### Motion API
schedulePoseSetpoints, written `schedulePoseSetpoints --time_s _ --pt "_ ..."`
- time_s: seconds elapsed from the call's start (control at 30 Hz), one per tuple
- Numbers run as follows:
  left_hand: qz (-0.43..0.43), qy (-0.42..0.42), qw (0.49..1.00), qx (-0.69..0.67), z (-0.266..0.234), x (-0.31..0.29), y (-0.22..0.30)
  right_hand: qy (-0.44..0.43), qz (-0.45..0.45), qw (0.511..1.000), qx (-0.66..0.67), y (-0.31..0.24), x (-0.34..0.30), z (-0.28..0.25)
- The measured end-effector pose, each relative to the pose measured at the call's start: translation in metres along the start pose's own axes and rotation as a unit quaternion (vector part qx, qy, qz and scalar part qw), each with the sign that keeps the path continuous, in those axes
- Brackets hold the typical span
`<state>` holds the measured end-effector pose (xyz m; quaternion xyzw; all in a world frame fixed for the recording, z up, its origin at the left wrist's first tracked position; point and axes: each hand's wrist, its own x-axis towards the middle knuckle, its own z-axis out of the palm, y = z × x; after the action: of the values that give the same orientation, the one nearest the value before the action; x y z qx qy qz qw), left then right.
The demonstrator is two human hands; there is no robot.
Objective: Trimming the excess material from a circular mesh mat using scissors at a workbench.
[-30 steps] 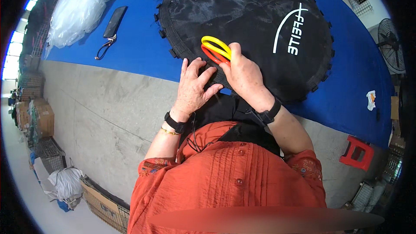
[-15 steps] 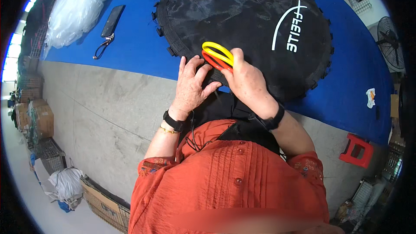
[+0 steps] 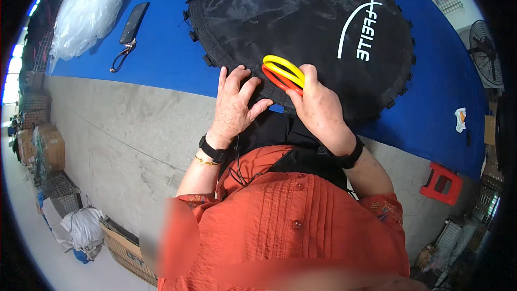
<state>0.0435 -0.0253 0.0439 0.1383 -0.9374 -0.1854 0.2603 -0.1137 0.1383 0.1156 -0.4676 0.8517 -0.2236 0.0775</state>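
A round black mesh mat (image 3: 291, 16) with a thick webbing rim and small tabs around its edge lies on a blue-covered table. My left hand (image 3: 235, 102) rests on the near left part of the rim, fingers spread and thumb apart, gripping nothing. To its right, my right hand (image 3: 321, 109) is closed around a pair of scissors with loop handles, one yellow and one red (image 3: 284, 71). The loops stick out to the left above the mat, apart from my left fingers. The blades are hidden.
A dark phone (image 3: 134, 23) with a cord and a heap of clear plastic (image 3: 91, 13) lie on the blue table (image 3: 167, 37) at the left. A crumpled white wrapper (image 3: 460, 119) lies at the right. On the floor stands a red stool (image 3: 441, 184).
My right hand has moved slightly right with the scissors, widening the gap to my left hand. My left hand stays at the rim, its fingers shifted only slightly.
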Motion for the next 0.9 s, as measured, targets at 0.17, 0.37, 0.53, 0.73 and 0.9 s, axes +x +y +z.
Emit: schedulePoseSetpoints --time_s 0.17,0.37,0.53,0.73,0.9 --pt "0.005 -0.004 1.000 0.009 0.002 0.000 0.000 0.027 -0.018 0.999 0.001 0.002 0.022 0.012" --pt "0.001 -0.006 1.000 0.008 0.002 -0.003 0.001 0.003 -0.049 0.999 0.003 -0.004 0.010 0.011" --pt "0.001 -0.031 0.999 0.018 -0.003 -0.002 0.010 0.044 -0.057 0.997 -0.011 -0.005 0.019 0.018" --pt "-0.008 -0.049 0.998 0.029 -0.007 -0.001 0.015 0.011 -0.034 0.999 0.009 0.005 0.004 0.008" --pt "-0.004 -0.053 0.998 0.025 -0.007 0.001 0.014 0.040 0.019 0.999 -0.008 0.022 -0.011 -0.011"
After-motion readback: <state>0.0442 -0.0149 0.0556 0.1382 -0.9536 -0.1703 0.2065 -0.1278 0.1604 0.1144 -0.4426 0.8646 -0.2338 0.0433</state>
